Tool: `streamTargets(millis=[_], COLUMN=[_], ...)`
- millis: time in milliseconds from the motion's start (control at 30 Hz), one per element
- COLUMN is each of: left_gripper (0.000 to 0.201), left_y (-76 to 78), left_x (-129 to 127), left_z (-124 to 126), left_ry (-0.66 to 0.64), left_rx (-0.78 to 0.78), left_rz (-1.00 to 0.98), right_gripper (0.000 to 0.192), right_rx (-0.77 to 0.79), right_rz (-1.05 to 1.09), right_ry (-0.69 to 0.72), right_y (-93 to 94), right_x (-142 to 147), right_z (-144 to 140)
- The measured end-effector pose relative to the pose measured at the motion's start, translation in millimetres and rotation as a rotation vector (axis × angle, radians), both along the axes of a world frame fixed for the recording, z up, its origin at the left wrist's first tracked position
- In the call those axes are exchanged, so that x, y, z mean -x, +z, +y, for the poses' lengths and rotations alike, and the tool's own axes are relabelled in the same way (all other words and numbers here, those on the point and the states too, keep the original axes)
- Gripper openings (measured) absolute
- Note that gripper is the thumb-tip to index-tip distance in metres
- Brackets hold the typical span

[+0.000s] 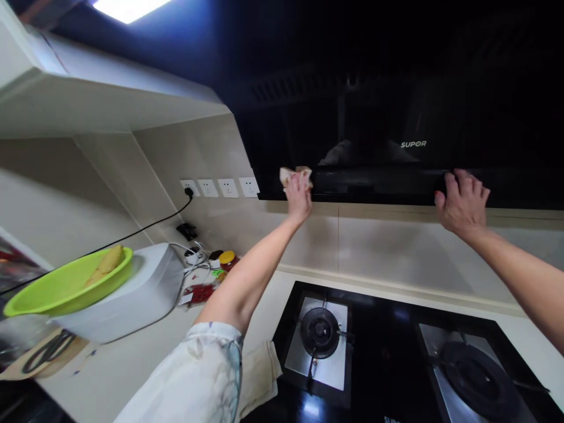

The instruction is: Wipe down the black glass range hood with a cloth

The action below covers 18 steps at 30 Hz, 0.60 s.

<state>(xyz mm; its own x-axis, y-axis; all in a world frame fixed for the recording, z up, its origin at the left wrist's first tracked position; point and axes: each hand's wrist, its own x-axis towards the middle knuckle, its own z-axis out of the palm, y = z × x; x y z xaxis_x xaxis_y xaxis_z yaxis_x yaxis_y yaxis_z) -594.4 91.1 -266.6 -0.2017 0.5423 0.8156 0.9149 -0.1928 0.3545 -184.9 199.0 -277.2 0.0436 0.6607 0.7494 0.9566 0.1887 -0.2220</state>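
Note:
My left hand (pixel 299 197) is closed around a crumpled pale cloth (pixel 286 175) with brownish edges. It presses the cloth against the lower left part of a glossy black range hood (pixel 374 117). Farther right, the fingers of my right hand (pixel 465 202) are spread and rest on the hood's bottom edge, with nothing visible in them. Beneath both arms lies a black gas cooktop; its left burner (pixel 319 332) and right burner (pixel 478 379) are both in view.
A folded beige cloth (pixel 259 376) lies at the cooktop's left edge. On the left counter, a green basin (pixel 66 288) sits on a white appliance (pixel 154 282). A yellow-lidded jar (pixel 228 259) stands behind. Wall sockets (pixel 228 188) line the wall, one with a black plug.

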Motion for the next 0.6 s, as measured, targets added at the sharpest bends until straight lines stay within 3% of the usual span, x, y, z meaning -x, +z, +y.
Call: streamTargets(millis=[67, 133, 233, 300, 367, 433, 500, 600], left_gripper=[0.057, 0.059, 0.062, 0.065, 0.067, 0.065, 0.058, 0.048], left_y=[-3.0, -2.6, 2.0, 4.1, 2.1, -5.1, -15.4, -28.0], left_x=[-36, -80, -136, -151, -141, -110, -66, 5], left_z=[12, 22, 31, 32, 30, 26, 20, 2], left_ry=[0.039, -0.032, -0.132, -0.154, -0.187, -0.222, -0.195, 0.011], left_rx=[0.157, 0.264, 0.282, 0.247, 0.214, 0.212, 0.223, 0.107], left_rz=[0.151, 0.380, 0.568, 0.708, 0.811, 0.808, 0.654, 0.179], right_gripper=[0.082, 0.089, 0.087, 0.084, 0.083, 0.082, 0.082, 0.082], right_rx=[-0.002, -0.062, -0.118, -0.135, -0.170, -0.217, -0.244, -0.227], right_rz=[0.108, 0.131, 0.035, -0.057, -0.115, -0.135, -0.141, -0.152], right_ry=[-0.015, 0.023, 0.090, 0.103, 0.101, 0.100, 0.107, 0.104], right_y=[0.1, 2.9, 4.3, 2.4, -0.8, -4.3, -6.7, -7.5], right_x=[18, 31, 33, 27, 20, 16, 14, 16], right_z=[5, 3, 3, 11, 23, 34, 40, 40])
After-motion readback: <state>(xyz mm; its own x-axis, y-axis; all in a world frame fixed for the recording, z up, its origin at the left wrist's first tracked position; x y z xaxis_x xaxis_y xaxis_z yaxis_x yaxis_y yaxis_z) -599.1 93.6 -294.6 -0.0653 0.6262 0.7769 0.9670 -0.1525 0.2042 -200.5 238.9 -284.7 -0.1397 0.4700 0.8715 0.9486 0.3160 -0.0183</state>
